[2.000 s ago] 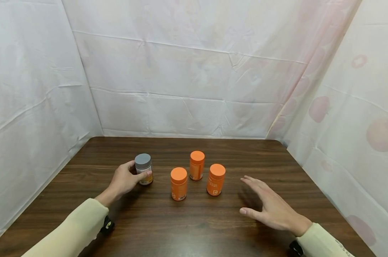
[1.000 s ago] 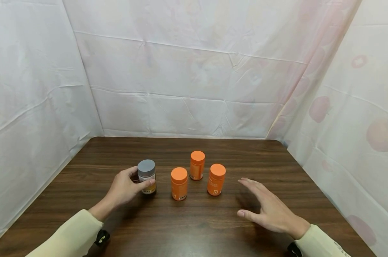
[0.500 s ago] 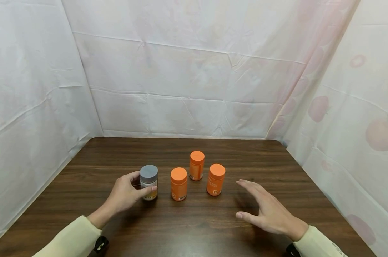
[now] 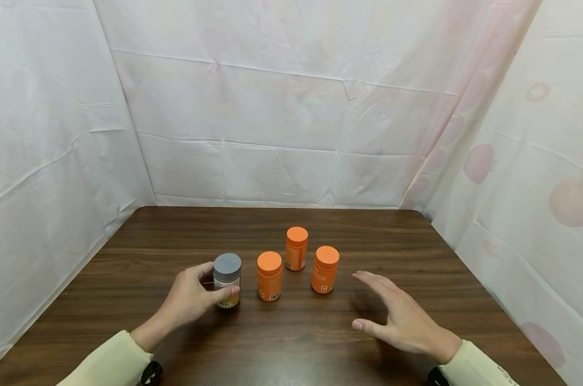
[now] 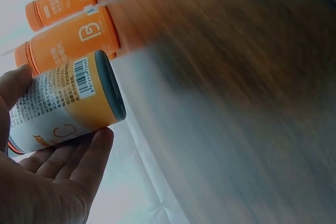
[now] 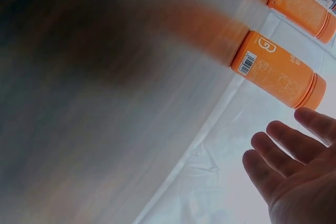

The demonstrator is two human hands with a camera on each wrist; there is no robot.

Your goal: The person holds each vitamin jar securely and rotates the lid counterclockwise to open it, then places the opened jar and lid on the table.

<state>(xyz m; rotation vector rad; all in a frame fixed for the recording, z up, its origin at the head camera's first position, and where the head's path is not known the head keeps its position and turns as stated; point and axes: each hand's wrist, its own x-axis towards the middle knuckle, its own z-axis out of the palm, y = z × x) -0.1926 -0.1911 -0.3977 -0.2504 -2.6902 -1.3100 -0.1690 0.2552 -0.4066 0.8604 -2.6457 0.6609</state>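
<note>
My left hand (image 4: 187,297) grips a pill bottle with a grey lid (image 4: 227,266), thumb on its near side and fingers behind it. The left wrist view shows this bottle's white and yellow label (image 5: 65,100) with a barcode, upright close over the table. Just right of it stands an orange bottle (image 4: 269,276). Farther back is a second orange bottle (image 4: 296,248), and to the right a third orange bottle (image 4: 325,269). My right hand (image 4: 404,319) hovers right of the third bottle, fingers extended, thumb apart, holding nothing.
The dark wood table (image 4: 291,343) bears all the bottles. A pale cloth (image 4: 281,107) hangs behind the table's far edge, with more cloth at the left and right sides.
My left hand has brought the grey-lidded bottle nearer and to the right, beside the left orange bottle. My right hand has drifted slightly left. The orange bottles have stayed in place.
</note>
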